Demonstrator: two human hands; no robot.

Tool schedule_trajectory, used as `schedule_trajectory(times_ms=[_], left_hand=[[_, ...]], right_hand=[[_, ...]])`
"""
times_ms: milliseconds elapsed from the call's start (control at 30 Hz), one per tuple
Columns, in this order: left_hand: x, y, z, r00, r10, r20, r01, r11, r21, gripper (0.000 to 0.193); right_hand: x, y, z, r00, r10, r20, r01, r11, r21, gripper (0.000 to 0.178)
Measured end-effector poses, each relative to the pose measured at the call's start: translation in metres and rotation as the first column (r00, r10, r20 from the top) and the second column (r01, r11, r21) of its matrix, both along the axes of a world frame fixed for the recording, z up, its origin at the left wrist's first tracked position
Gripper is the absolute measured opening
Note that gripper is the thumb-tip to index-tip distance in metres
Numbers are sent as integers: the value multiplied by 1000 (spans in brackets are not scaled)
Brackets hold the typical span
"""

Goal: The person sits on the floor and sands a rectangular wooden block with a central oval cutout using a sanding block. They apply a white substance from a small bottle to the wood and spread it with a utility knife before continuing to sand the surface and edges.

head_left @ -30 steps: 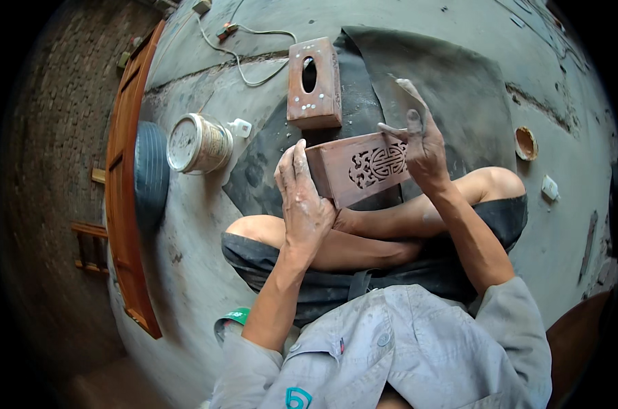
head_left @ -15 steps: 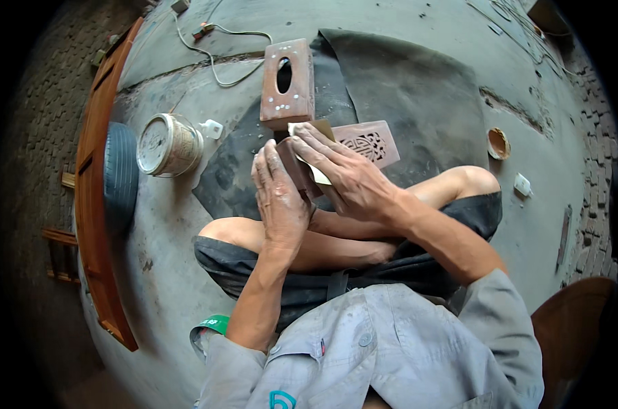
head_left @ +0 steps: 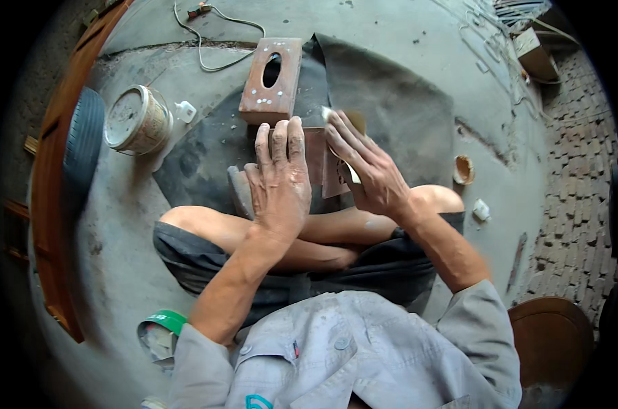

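My left hand [head_left: 280, 180] lies over a brown wooden box [head_left: 314, 153], steadying it with the fingers stretched across its edge. Much of that box is hidden under the hand. In my right hand [head_left: 376, 178] is a folded sheet of sandpaper [head_left: 355, 123], pressed under the fingers, just right of the box. A panel with cut-out carving [head_left: 335, 178] shows in part behind the right hand. Beyond my left fingers stands a wooden tissue box [head_left: 272, 80] with an oval opening and pale dots on top.
A dark mat [head_left: 398, 102] lies under the work. To the left are a dirty bucket [head_left: 138, 121], a small white bottle [head_left: 185, 111], a tyre [head_left: 84, 143] and a long wooden frame [head_left: 46, 225]. On the right lie a small round tub [head_left: 464, 170] and another white bottle [head_left: 481, 210].
My hands have moved apart; the right hand with the sandpaper has come off the box to the right. The held box has turned under my left hand. The whole view has shifted.
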State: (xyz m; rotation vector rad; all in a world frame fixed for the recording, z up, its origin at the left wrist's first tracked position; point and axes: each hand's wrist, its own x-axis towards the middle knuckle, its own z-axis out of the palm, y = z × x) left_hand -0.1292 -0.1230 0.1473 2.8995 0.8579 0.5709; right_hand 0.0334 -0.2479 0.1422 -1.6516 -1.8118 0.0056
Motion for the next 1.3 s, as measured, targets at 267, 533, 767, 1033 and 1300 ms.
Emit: schedule_trajectory(times_ms=[267,533,767,1033,1300], left_hand=[[18,-4,1,997,-77,10,76,995,65,72],[-7,59,-34,961,20,277,54,965,-255,62],[51,51,-58,840,-69,538,146,984,-102,72],[39,47,-113,725,-640,255,548,760,348,47],[15,97,-151,699,-715,-17,676,652,342,60]], right_hand=[[-8,7,13,994,-87,-64,95,986,139,75],[5,-41,-76,531,-657,-535,523,751,-402,43],[63,-37,-94,-76,-512,-855,567,683,-460,41],[83,-22,-129,-388,-376,-841,525,660,-538,36],[65,-1,-123,-233,-495,-837,541,650,-534,38]])
